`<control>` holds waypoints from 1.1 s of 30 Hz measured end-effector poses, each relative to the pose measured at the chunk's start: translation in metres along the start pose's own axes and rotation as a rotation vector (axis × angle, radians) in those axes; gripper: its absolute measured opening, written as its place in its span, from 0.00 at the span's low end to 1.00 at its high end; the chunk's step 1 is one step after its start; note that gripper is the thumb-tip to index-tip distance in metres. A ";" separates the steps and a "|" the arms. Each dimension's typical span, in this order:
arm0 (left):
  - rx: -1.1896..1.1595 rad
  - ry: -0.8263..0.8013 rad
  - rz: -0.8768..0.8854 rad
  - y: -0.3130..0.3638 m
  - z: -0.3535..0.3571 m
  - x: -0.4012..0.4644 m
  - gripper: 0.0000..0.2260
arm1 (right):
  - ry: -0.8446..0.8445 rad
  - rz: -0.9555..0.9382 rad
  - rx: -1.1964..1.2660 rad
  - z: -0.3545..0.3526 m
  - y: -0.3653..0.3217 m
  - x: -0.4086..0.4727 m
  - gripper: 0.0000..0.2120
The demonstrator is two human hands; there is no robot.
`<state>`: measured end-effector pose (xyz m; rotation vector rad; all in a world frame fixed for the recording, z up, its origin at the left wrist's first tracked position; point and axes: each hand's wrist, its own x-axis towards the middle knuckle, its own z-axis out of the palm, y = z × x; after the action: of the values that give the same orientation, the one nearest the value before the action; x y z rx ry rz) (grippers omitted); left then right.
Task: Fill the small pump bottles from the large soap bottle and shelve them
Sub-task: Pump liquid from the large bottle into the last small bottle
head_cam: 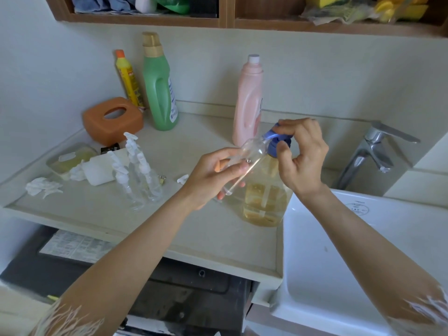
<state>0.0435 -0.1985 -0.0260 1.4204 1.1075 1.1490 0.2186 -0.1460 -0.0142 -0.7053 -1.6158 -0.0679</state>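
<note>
Beside the sink (315,238), on the right end of the pale counter (194,234), stands the large soap bottle (264,202), upright, holding amber liquid well below its shoulder, with a blue pump head (276,141) on top. The left hand (213,175) grips a small clear pump bottle (244,163), fingers curled round its lower body; the bottle is tilted, its long axis running from near-left up to far-right, and its open mouth points up and right to meet the blue spout. It looks empty or nearly so, though that is hard to tell through clear plastic. The right hand (300,151) rests over the pump head, index finger laid across the top and thumb against the collar, the other fingers loosely curled. By my reading the filling step is in hand: this small bottle is being offered to the spout for its first strokes. The next move calls for a steady downward press on the pump while the left hand keeps the mouth snug under the nozzle, since a slip would send soap onto the counter. Well to the left stand more small pump bottles (135,170) with white pump tops, clear and seemingly unfilled, so most of the task appears to remain. Shelving awaits; the wooden shelf (145,19) hangs above at the far wall.
</note>
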 end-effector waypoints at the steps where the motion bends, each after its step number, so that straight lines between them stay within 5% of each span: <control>1: 0.006 0.000 -0.004 -0.001 0.000 -0.001 0.22 | 0.002 0.003 -0.004 0.000 0.000 -0.001 0.12; 9: 0.023 -0.007 -0.007 0.002 0.002 -0.002 0.17 | -0.001 0.020 -0.015 0.000 -0.003 -0.001 0.12; 23: 0.018 0.011 0.025 0.013 0.004 -0.003 0.28 | -0.113 -0.094 0.003 -0.006 0.000 0.000 0.17; 30: -0.001 0.027 -0.002 0.004 0.001 0.004 0.11 | -0.012 -0.046 0.043 -0.001 0.001 -0.001 0.13; 33: 0.009 0.005 -0.010 0.000 0.000 0.003 0.12 | 0.006 -0.021 0.035 0.000 0.003 -0.001 0.12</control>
<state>0.0443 -0.1954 -0.0255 1.4178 1.1234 1.1421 0.2201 -0.1442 -0.0156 -0.6606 -1.6153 -0.0574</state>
